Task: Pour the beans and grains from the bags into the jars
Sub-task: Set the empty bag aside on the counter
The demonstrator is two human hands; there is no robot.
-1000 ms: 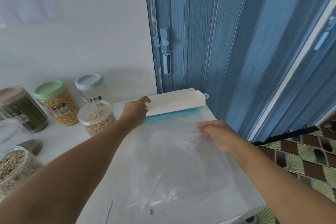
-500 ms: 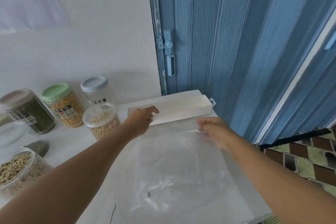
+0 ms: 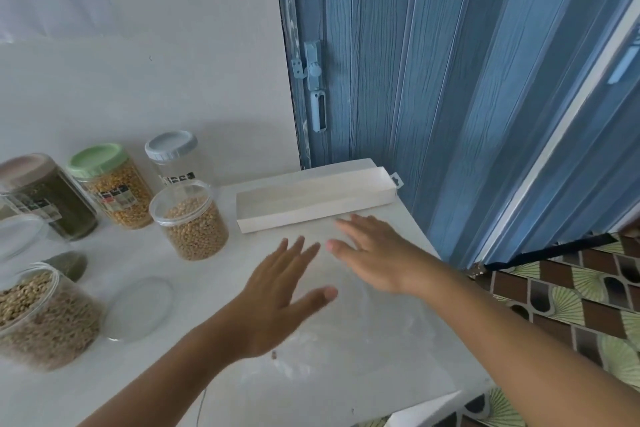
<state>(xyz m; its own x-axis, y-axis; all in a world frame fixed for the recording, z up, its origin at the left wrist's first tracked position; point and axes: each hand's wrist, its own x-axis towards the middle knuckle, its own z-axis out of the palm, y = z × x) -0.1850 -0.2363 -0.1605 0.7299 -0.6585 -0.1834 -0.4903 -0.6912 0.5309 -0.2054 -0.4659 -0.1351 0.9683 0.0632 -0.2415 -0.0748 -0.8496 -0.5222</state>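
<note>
An empty clear plastic bag (image 3: 363, 340) lies flat on the white table (image 3: 145, 378), its top edge tucked under a long white box (image 3: 311, 199). My left hand (image 3: 277, 298) hovers over the bag with fingers spread and straight. My right hand (image 3: 374, 250) lies flat with fingers straight over the bag's upper part, just below the box. An open jar of tan beans (image 3: 192, 218) stands left of the box. Another open jar of grains (image 3: 38, 315) sits at the left edge.
At the back left stand a green-lidded jar of yellow corn (image 3: 110, 184), a grey-lidded clear jar (image 3: 173, 156) and a dark-filled jar (image 3: 45, 194). A clear lid (image 3: 138, 308) lies on the table. A blue folding door (image 3: 433, 80) borders the table's right side.
Both hands let go of the box and bag edge and drew back towards me, now spread flat over the bag. The bag's blue strip is now hidden under the box.
</note>
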